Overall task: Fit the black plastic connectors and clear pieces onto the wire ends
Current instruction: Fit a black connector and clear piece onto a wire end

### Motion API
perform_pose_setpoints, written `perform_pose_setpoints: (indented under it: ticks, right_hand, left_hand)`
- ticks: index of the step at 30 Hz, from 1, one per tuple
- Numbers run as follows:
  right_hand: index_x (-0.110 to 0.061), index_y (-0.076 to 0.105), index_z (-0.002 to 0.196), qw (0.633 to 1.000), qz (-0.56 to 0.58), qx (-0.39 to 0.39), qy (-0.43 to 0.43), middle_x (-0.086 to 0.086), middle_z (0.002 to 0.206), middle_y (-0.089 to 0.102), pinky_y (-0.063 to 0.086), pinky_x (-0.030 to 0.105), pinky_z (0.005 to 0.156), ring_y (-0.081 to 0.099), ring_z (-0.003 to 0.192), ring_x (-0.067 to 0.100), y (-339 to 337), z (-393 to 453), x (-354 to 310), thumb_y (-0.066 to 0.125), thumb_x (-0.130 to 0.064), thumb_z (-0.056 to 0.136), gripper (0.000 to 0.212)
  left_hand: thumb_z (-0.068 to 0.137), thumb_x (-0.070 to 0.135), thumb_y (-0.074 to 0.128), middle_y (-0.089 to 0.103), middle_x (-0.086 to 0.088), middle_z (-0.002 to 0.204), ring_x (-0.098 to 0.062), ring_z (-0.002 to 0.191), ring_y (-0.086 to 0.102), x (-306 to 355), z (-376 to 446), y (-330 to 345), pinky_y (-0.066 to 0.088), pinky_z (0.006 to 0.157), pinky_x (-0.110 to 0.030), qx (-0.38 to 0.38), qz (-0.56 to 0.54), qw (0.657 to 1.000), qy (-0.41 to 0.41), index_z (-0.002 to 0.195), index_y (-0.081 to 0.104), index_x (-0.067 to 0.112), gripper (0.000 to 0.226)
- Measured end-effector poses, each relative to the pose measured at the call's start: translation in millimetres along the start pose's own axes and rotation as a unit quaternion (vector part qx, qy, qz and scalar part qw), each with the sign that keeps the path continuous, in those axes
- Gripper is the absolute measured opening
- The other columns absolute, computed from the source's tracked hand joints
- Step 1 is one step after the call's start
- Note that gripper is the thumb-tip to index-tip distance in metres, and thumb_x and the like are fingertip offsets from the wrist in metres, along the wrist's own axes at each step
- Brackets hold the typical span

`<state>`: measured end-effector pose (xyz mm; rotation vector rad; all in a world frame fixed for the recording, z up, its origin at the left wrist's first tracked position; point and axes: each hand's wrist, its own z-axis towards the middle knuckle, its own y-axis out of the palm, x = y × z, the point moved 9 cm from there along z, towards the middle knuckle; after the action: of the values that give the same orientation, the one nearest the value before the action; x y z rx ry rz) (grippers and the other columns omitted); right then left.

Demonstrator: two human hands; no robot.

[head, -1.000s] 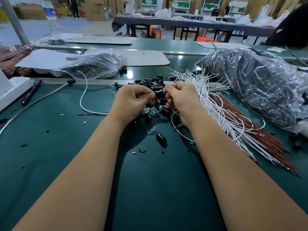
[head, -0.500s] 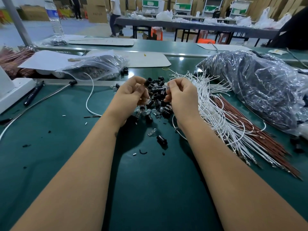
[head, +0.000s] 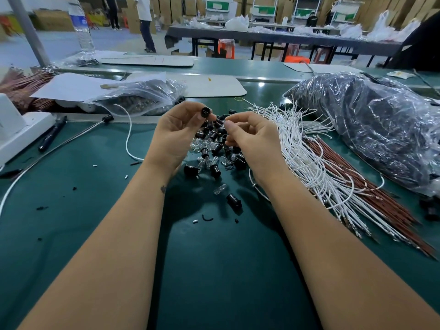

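Note:
My left hand (head: 176, 136) pinches a black plastic connector (head: 205, 112) at its fingertips, raised above the table. My right hand (head: 252, 136) pinches a small clear piece (head: 225, 120) just right of it; the two parts are a short gap apart. Under both hands lies a pile of black connectors and clear pieces (head: 214, 153) on the green mat. One clear piece (head: 220, 188) and one black connector (head: 234, 201) lie loose nearer me. A bundle of white wires (head: 307, 151) and brown wires (head: 371, 194) fans out to the right.
A large plastic bag of dark parts (head: 371, 125) fills the right side. A smaller clear bag (head: 140, 96) sits at the back left, with a loose white wire (head: 127, 139), a black pen (head: 51, 136) and a white device (head: 16, 129). Small scraps dot the mat (head: 71, 222).
Both hands have lifted off the pile and drawn apart. The left hand now holds a black connector up at its fingertips, and the right holds a clear piece.

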<state>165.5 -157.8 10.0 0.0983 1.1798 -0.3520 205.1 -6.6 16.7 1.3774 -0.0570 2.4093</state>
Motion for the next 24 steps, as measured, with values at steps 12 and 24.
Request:
perform_pose_setpoints:
  ticks: [12,24]
  right_hand:
    - [-0.016,0.069,0.082,0.996,-0.047,0.024,-0.073,0.007,0.069,0.065,0.048,0.022,0.056,0.055,0.057,0.009,3,-6,-18,0.083,-0.022,0.074,0.017]
    - [-0.028,0.069,0.064,0.996,-0.071,0.001,-0.046,-0.005,0.056,0.064,0.054,0.033,0.056,0.059,0.052,0.006,2,0,0,0.069,-0.014,0.083,0.024]
  left_hand:
    - [0.090,-0.005,0.060,0.071,0.014,0.078,-0.002,0.078,0.064,9,0,-2,0.050,0.079,-0.018,0.021,0.097,0.994,0.044,0.098,0.066,0.009,0.018]
    - [0.079,-0.002,0.073,0.070,-0.006,0.081,-0.012,0.075,0.066,1,-5,5,0.055,0.078,-0.027,0.007,0.200,0.980,0.019,0.094,0.071,0.005,0.017]
